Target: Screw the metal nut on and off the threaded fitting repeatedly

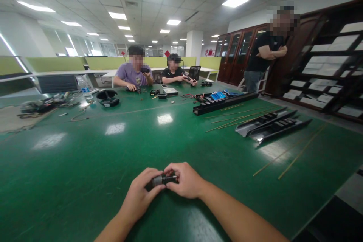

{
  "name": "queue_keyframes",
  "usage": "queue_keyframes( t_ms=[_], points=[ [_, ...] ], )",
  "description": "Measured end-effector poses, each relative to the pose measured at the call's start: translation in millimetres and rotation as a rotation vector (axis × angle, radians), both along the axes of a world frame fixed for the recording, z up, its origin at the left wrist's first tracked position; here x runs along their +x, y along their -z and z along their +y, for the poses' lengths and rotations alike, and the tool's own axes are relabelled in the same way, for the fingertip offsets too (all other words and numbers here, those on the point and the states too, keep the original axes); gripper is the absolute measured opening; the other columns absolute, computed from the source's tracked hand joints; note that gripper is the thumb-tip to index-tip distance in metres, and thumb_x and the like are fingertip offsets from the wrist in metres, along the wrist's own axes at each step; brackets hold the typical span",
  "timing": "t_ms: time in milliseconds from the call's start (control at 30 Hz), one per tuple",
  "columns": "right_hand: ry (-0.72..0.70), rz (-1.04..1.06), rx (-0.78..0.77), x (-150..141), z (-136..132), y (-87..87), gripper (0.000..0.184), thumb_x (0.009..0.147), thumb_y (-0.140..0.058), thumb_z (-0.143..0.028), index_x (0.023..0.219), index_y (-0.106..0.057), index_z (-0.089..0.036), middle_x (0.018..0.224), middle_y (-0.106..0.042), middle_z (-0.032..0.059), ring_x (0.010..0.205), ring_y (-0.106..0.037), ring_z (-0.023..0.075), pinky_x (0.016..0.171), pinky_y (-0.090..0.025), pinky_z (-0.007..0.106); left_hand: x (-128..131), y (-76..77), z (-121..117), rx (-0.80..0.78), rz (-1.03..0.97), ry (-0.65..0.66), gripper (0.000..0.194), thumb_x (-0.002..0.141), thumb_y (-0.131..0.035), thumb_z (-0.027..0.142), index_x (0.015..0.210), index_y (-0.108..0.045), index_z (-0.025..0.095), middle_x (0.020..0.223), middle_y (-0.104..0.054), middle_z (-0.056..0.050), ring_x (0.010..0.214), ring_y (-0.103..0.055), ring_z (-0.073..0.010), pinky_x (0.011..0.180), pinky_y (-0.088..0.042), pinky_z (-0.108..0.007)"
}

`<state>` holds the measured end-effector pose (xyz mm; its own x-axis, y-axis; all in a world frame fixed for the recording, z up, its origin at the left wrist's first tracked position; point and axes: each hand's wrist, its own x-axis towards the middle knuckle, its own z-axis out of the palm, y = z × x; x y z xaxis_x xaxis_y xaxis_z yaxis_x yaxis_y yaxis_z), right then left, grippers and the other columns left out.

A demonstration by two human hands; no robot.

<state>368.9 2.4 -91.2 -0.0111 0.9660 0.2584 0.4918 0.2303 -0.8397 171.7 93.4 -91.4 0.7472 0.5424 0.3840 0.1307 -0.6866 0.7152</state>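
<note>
Gripping one dark cylindrical piece (159,180) between them, the left hand (144,186) and the right hand (185,180) meet at the near middle of the green worktop (113,155). Fingers and thumb of the left hand close around the piece's thick left end; those of the right hand pinch about its thinner right end, where a bit of shiny metal shows. The piece lies sideways, and whether it touches the surface below is hard to tell.

On the right, two thin yellowish rods (300,152) lie aslant, with a pair of shorter dark channels (285,131) just beyond them. Farther off stands a long dark channel (227,103) with blue packets (219,95) in it. On the far left are a black headset (109,100), a clear bottle (82,85) and a jumble of small parts (47,104).

Across the far edge sit a person in a purple top (129,72), who holds a small dark object (145,70) up, and a person in a black top (173,75). At far right a standing person (260,60) has folded arms, before dark wooden cabinets (231,55).
</note>
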Motion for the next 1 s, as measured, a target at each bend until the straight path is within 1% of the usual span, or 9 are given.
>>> queue_keyframes(
  t_ms=[133, 233, 300, 467, 633, 800, 933, 1000],
  points=[
    [0.015, -0.030, 0.011, -0.6, -0.8, -0.9, 0.029, 0.074, -0.066, -0.017, 0.103, -0.067, -0.020, 0.086, -0.068, 0.0007, 0.068, -0.061, 0.0129, 0.062, -0.045, 0.021, 0.5, 0.3, 0.9, 0.019, -0.013, -0.002, 0.026, 0.088, -0.069, 0.032, 0.112, -0.065, 0.028, 0.105, -0.065, -0.003, 0.096, -0.063, -0.0181, 0.086, -0.050, -0.028],
    [0.022, -0.039, 0.016, -1.2, -1.0, -1.6, 0.025, 0.075, -0.066, -0.018, 0.100, -0.067, -0.019, 0.082, -0.068, 0.0007, 0.067, -0.060, 0.0126, 0.061, -0.044, 0.021, 0.7, 0.5, 0.9, 0.022, -0.024, -0.017, 0.026, 0.087, -0.070, 0.033, 0.112, -0.065, 0.026, 0.104, -0.066, -0.004, 0.095, -0.063, -0.0188, 0.085, -0.050, -0.028],
    [0.018, -0.046, 0.016, -1.5, -0.9, -2.0, 0.024, 0.076, -0.066, -0.019, 0.100, -0.068, -0.018, 0.082, -0.068, 0.0010, 0.067, -0.060, 0.0126, 0.061, -0.044, 0.021, 0.6, 0.0, 0.5, 0.012, -0.019, -0.035, 0.026, 0.086, -0.070, 0.033, 0.111, -0.066, 0.025, 0.104, -0.066, -0.005, 0.096, -0.064, -0.0197, 0.086, -0.050, -0.029],
    [0.011, -0.096, 0.012, -1.4, -1.2, -4.3, 0.026, 0.077, -0.067, -0.022, 0.103, -0.069, -0.019, 0.085, -0.069, 0.0018, 0.069, -0.060, 0.0136, 0.061, -0.044, 0.022, 1.0, -2.7, -1.2, -0.015, 0.005, -0.094, 0.025, 0.083, -0.072, 0.035, 0.105, -0.066, 0.024, 0.102, -0.068, -0.005, 0.094, -0.064, -0.0211, 0.086, -0.051, -0.030],
    [0.015, -0.100, 0.019, -1.8, -2.1, -6.3, 0.027, 0.077, -0.067, -0.021, 0.104, -0.068, -0.020, 0.087, -0.070, 0.0016, 0.071, -0.061, 0.0140, 0.062, -0.044, 0.022, 1.6, -3.5, -2.1, -0.038, -0.015, -0.105, 0.024, 0.081, -0.074, 0.036, 0.100, -0.067, 0.023, 0.099, -0.069, -0.003, 0.091, -0.065, -0.0201, 0.083, -0.051, -0.029],
    [0.013, -0.152, 0.069, -2.1, -2.0, -8.3, 0.020, 0.079, -0.066, -0.022, 0.098, -0.071, -0.020, 0.082, -0.070, 0.0010, 0.068, -0.059, 0.0130, 0.060, -0.040, 0.021, 0.6, -1.3, -3.6, -0.043, -0.024, -0.119, 0.027, 0.079, -0.076, 0.039, 0.099, -0.068, 0.022, 0.098, -0.070, -0.003, 0.090, -0.066, -0.0197, 0.083, -0.052, -0.028],
    [0.014, -0.163, 0.078, -0.6, 0.3, -6.4, 0.017, 0.081, -0.065, -0.024, 0.095, -0.074, -0.019, 0.082, -0.072, 0.0020, 0.069, -0.061, 0.0135, 0.062, -0.041, 0.022, 0.6, 2.3, -4.4, -0.043, 0.019, -0.170, 0.030, 0.077, -0.077, 0.042, 0.100, -0.070, 0.023, 0.094, -0.071, -0.003, 0.079, -0.066, -0.0182, 0.071, -0.053, -0.027],
    [0.013, -0.150, 0.063, 1.2, 2.2, -3.6, 0.017, 0.082, -0.066, -0.026, 0.095, -0.075, -0.019, 0.082, -0.073, 0.0026, 0.070, -0.063, 0.0141, 0.063, -0.042, 0.022, 1.1, 3.6, -3.6, -0.060, 0.033, -0.180, 0.030, 0.076, -0.078, 0.041, 0.099, -0.072, 0.024, 0.094, -0.072, -0.003, 0.080, -0.067, -0.0187, 0.071, -0.054, -0.027]
  ],
)
